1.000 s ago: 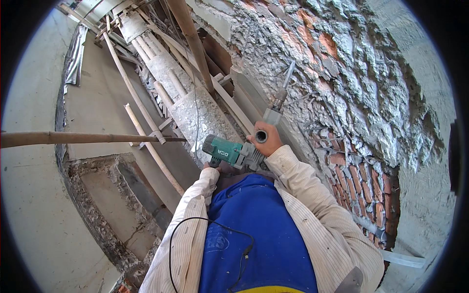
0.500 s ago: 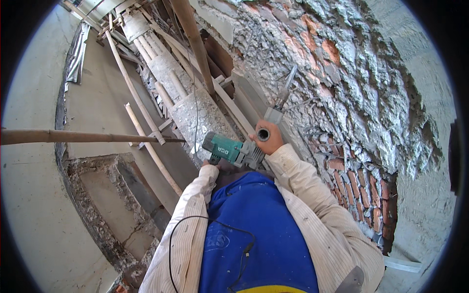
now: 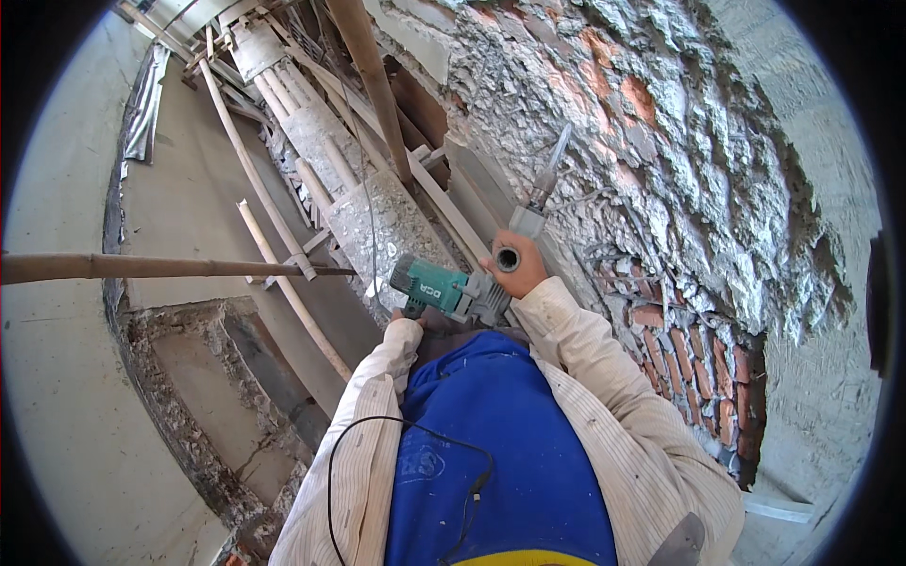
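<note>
A green and grey demolition hammer (image 3: 439,287) lies across in front of my waist. Its chisel bit (image 3: 553,168) points up and to the right, with the tip at the rough, broken face of the wall (image 3: 651,160); whether it touches is hard to make out. My right hand (image 3: 525,266) is wrapped round the side handle (image 3: 508,258), whose round hollow end faces up. At the tool's rear, my left hand (image 3: 408,317) closes on the back handle; its fingers are mostly hidden by the sleeve and tool body.
Exposed red bricks (image 3: 694,373) show at the lower right of the wall. Bamboo poles (image 3: 170,267) cross at the left, and another pole (image 3: 373,85) rises ahead. Beyond the tool runs a debris-covered plank walkway (image 3: 354,203). A thin cable (image 3: 370,208) hangs near it.
The view has shifted very slightly. Both hands keep their hold on the demolition hammer, and the chisel stays at nearly the same spot on the wall.
</note>
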Motion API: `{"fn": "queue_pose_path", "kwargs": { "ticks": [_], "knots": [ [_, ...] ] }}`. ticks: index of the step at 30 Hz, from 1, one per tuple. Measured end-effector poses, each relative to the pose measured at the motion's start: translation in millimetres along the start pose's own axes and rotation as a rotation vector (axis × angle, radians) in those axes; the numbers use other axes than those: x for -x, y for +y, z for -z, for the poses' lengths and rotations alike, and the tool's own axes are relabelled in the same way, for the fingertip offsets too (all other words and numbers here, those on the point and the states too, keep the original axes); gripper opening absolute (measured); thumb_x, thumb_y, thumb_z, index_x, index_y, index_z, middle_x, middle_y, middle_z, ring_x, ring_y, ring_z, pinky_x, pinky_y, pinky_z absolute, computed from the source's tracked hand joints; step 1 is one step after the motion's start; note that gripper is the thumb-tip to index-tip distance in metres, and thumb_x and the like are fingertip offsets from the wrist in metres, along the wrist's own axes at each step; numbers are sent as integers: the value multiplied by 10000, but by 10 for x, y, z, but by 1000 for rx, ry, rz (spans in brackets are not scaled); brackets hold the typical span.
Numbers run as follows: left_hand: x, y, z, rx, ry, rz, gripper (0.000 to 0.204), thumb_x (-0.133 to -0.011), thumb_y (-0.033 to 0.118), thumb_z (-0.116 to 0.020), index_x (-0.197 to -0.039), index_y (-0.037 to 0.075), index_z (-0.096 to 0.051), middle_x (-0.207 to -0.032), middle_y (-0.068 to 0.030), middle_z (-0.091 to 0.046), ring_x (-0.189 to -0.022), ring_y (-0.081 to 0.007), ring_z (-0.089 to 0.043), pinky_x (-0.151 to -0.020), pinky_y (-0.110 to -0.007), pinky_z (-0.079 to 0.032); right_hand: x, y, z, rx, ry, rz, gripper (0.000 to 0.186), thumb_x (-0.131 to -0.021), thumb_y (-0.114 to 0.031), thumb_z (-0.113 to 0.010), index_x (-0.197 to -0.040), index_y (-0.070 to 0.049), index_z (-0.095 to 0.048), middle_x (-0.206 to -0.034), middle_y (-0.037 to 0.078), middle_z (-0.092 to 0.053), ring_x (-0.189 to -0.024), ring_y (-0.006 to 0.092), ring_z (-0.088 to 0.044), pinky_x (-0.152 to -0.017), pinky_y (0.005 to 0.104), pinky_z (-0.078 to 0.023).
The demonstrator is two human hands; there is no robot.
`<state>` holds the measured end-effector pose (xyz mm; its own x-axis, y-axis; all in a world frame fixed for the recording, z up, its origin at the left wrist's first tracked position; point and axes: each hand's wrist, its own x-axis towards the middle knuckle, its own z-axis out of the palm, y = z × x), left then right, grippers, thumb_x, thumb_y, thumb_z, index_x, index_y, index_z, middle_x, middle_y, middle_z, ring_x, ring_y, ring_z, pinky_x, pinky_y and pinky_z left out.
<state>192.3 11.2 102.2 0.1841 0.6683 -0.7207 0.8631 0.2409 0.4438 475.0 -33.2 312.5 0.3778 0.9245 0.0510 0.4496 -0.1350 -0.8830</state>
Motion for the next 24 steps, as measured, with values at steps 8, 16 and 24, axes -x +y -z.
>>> {"fn": "queue_pose_path", "kwargs": {
  "ticks": [8,16,24],
  "knots": [
    [176,97,65,63,-40,24,590,-747,276,-773,-1190,0,-497,-1109,-244,-637,-1089,-404,-603,-908,-451,-473,-38,9,3,61,-40,0,304,-708,-137,-779,-757,-6,-509,-679,152,-484,-631,310,-451,-619,360,-413],
    [129,-35,-105,-11,-106,17,598,-782,293,-763,-1239,3,-509,-1151,-255,-631,-1124,-399,-593,-931,-444,-464,-25,-31,31,70,-36,-12,354,-714,-169,-790,-770,8,-489,-678,173,-447,-635,350,-409,-604,367,-395],
    [-389,-429,-139,72,-218,-40,682,-733,298,-807,-1279,2,-524,-1186,-222,-633,-1135,-366,-594,-940,-412,-467,-116,-160,-18,-56,-30,-36,441,-752,-228,-802,-712,15,-436,-644,153,-396,-600,293,-343,-543,380,-343]
  ]
}}
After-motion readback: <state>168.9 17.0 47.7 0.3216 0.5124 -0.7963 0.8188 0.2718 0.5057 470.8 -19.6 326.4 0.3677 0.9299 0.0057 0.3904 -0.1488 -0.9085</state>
